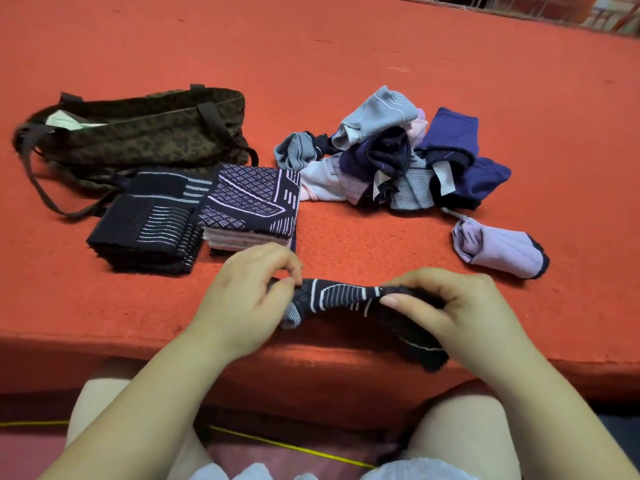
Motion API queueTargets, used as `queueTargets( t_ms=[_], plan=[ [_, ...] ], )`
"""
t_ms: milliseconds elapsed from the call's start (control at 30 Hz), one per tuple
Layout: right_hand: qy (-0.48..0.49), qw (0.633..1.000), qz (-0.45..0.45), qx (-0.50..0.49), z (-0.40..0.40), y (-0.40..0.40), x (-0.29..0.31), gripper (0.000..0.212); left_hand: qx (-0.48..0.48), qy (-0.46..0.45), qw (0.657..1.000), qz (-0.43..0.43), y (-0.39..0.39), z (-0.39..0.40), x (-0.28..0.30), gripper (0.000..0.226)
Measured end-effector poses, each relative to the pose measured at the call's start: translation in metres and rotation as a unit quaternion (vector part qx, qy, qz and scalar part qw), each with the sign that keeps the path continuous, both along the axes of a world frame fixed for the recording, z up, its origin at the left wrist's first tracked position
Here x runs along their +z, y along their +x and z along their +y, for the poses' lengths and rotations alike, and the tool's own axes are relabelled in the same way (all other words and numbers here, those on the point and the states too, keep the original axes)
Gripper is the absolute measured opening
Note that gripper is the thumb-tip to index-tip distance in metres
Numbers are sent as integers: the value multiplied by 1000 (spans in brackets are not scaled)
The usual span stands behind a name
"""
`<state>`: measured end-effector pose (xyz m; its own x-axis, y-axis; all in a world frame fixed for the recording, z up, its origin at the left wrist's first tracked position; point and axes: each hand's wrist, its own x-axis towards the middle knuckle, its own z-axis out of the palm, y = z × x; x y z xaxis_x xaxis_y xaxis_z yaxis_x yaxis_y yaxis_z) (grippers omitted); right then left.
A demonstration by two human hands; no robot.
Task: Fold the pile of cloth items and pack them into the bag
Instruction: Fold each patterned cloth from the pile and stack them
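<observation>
Dark patterned cloth stretched between left grip and right grip, both pinching it; no legible writing.

Both forearms are bare, with no sleeves, watch or rings showing on the left hand or the right hand. Bare knees show below, with white ruffled fabric at the frame's lower edge.
</observation>
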<state>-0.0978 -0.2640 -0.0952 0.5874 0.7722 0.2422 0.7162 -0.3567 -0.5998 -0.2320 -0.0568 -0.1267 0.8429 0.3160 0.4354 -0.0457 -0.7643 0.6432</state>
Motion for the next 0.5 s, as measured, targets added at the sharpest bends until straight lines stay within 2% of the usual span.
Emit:
queueTargets(
  t_ms=[33,133,233,400,467,500],
  plan=[
    [7,1000,6,14,2,0,10,4,-19,39,999,9,1,-5,8,19],
    [14,999,27,44,9,-1,29,10,-32,136,990,36,6,-20,18,41],
    [1,998,50,46,10,-1,35,16,-38,169,983,61,11,-17,13,31],
    [-30,997,69,-1,-4,12,34,9,-45,100,990,90,0,14,6,20],
    [-34,996,71,-34,-11,20,31,11,-33,24,997,71,-8,24,5,17],
    [-35,995,76,-45,-13,23,30,11,-29,-46,997,62,-11,26,5,15]
  ],
)
